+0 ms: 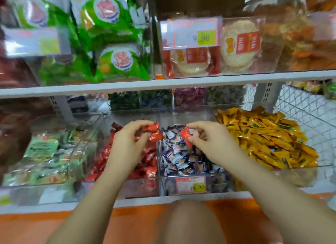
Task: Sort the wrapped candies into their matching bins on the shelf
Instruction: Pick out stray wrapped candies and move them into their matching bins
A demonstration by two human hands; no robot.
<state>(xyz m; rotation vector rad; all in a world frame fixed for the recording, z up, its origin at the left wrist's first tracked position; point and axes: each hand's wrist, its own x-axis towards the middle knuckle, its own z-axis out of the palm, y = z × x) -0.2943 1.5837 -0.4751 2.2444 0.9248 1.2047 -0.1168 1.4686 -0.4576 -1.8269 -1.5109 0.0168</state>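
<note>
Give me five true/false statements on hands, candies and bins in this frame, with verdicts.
1. The left hand has a grip on red candies. True.
2. The right hand is empty. False: it pinches a red candy.
3. The right hand is over the bin of yellow candies. False: it is over the bin of white and blue candies.
4. The red candy bin is directly left of the white and blue one. True.
5. The price tag on the white and blue bin's front is green. False: it is orange-framed with a yellow patch.
</note>
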